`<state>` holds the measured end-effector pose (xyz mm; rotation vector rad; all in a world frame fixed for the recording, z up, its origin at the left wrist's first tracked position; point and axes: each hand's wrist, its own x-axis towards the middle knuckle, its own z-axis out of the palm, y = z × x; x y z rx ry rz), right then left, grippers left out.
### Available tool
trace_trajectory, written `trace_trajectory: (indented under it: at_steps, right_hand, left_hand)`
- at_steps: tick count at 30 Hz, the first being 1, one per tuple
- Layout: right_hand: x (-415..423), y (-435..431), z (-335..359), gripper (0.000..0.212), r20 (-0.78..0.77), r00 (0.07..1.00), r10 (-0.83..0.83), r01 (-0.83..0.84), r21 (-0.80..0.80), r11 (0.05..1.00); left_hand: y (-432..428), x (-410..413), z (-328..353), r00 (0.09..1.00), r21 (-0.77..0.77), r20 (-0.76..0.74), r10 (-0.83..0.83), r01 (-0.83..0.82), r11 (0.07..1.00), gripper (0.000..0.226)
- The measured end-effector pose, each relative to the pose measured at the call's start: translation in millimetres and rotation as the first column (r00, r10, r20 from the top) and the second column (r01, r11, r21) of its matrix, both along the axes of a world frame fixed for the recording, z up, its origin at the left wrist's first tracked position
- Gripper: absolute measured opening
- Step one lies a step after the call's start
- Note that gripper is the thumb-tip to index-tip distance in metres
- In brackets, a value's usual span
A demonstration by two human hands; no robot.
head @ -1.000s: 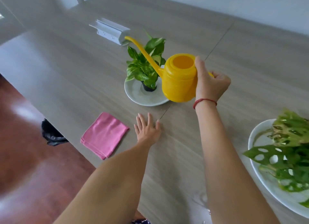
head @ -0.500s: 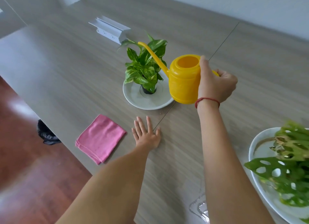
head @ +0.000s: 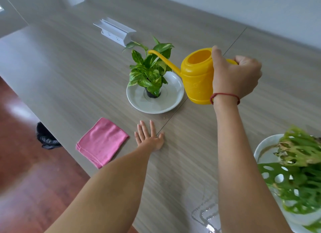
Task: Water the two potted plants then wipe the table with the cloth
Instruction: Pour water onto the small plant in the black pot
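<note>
- The right hand (head: 234, 74) is gripping the handle of the yellow watering can (head: 197, 76), fingers curled tight and thumb lying along the rim, holding it above the table (head: 69, 67) just right of the white saucer (head: 139, 100).
- The left hand (head: 150, 138) is lying flat on the table, fingers spread, holding nothing, near the table's front edge.
- The can's spout (head: 161, 57) is reaching over the leaves of the small potted plant (head: 149, 73), which is standing in a black pot in the saucer.
- The folded pink cloth (head: 102, 142) is lying just left of the left hand, close to the edge.
- The second potted plant (head: 298, 165), with holed leaves, is sitting in a white dish (head: 260, 149) at the far right.
- A puddle (head: 205, 213) is glistening beside the right forearm.
- A white socket block (head: 114, 31) is standing behind the small plant, with bare tabletop lying left of it.
</note>
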<state>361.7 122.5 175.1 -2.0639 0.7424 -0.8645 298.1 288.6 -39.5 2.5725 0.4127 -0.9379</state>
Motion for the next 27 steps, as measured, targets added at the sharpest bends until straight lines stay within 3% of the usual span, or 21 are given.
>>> trace_trajectory:
  at_steps: [6, 27]
  right_hand:
    - [0, -3, 14, 0.063, 0.005, 0.999, 0.034, -0.033, -0.073, 0.997]
    - [-6, -13, 24, 0.061, 0.023, 0.999, 0.026, -0.023, -0.099, 0.995]
  left_hand:
    - [0, 0, 1, 1.000, -0.001, -0.006, 0.006, -0.006, 1.000, 0.073]
    - [-2, -2, 4, 1.000, 0.012, -0.013, -0.003, 0.003, 1.000, 0.072]
